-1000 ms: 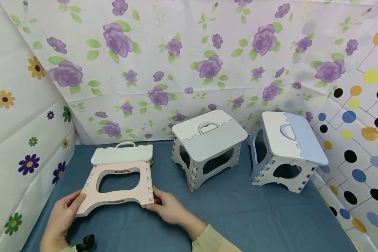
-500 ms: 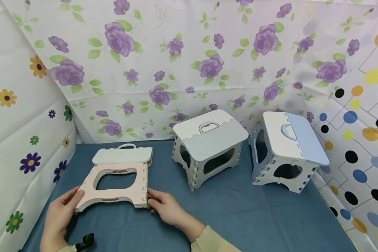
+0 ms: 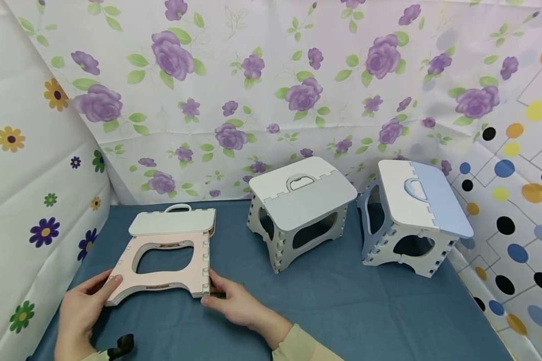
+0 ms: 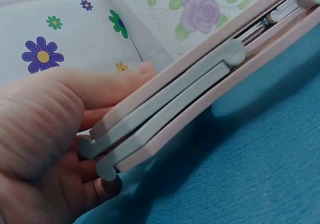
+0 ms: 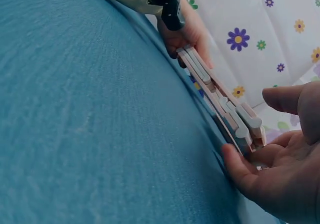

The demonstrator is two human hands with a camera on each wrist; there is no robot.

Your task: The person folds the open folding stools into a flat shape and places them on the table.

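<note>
A folded step stool (image 3: 171, 279), pink below with a pale mint top panel and a white handle, lies at a slant on the left side of the table. My left hand (image 3: 83, 306) grips its near left leg corner, thumb on the upper face and fingers beneath. In the left wrist view the stacked leg layers (image 4: 165, 102) show edge-on, tilted over the cloth. At the near right corner is my right hand (image 3: 237, 303). Its fingers (image 5: 239, 170) reach the stool's edge, while the thumb stands apart from it in the right wrist view.
A grey and white step stool (image 3: 304, 195) stands unfolded near the middle back. Right of it stands a blue and white one (image 3: 415, 200). Blue cloth (image 3: 343, 316) covers the table, and patterned curtains (image 3: 271, 90) enclose the back and sides.
The folded stool has shifted slightly left, and its near right corner has turned a little. My right hand has moved left with it and altered its hold at the edge; the left keeps its grip.
</note>
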